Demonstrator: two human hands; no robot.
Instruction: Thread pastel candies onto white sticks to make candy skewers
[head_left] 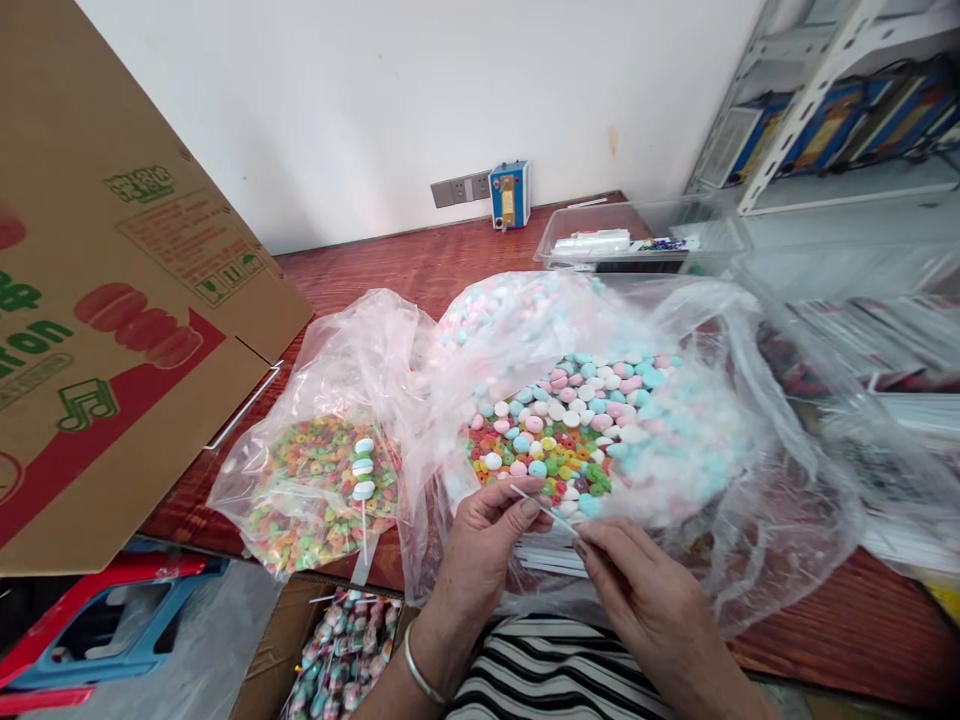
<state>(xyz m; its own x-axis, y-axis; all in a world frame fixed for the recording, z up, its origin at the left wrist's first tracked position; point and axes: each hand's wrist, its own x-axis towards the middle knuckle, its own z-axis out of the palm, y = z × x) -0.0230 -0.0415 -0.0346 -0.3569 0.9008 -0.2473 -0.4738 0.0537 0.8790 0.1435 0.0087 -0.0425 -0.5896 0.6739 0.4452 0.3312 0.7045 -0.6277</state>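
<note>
In the head view, I see a thin white stick (553,516) slanting between both hands, near the round pink, blue and white candies (571,393) on the red-brown wooden counter (352,262). The left hand (480,540) has its fingers closed about the upper end; the right hand (649,588) pinches the lower. A light, steady grip should keep it from bending.
</note>
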